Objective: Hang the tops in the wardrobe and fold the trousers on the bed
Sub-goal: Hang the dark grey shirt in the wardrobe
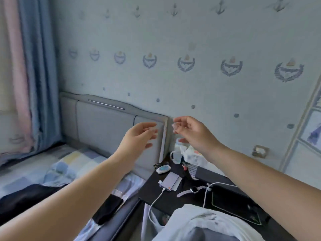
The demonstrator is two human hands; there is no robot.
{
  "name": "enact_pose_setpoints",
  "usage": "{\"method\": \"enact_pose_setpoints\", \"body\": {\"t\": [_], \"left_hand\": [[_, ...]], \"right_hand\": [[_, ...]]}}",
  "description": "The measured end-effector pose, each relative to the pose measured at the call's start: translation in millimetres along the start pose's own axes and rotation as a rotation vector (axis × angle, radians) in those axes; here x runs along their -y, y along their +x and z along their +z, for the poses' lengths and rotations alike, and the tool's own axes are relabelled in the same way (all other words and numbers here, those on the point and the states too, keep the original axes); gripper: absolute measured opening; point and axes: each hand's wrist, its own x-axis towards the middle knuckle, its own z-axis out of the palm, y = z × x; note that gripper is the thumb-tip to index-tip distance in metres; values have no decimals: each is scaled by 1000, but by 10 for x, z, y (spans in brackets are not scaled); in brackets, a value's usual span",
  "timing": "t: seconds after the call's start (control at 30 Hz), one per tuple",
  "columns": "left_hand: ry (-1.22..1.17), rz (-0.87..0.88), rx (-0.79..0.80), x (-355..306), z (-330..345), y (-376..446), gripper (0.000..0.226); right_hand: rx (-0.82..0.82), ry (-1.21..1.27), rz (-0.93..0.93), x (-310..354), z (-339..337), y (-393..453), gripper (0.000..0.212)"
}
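Observation:
Both my arms reach forward at chest height in front of the grey headboard. My left hand is held up with relaxed, spread fingers and holds nothing. My right hand hovers just to its right with loosely curled fingers, also holding nothing. A dark garment lies on the bed at the lower left, and another dark piece lies at the bed's edge. A light blue garment lies at the bottom centre, below my right arm. No wardrobe is in view.
A dark bedside table stands right of the bed with a power bank, white cables, a watch, a cup, a tissue pack and a dark tablet. Curtains hang at the left. Patterned wall behind.

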Motion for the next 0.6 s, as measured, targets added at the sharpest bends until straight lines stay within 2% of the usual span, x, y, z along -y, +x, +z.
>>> {"method": "enact_pose_setpoints", "body": {"t": [0.3,0.6], "left_hand": [[59,-266,-415,790,-2192,-628,11],[0,-505,-837,1500,-3663,-1331,15]], "right_hand": [[381,212,61,-318,2485,421,10],[764,273,177,-723,4476,558,8]]}}
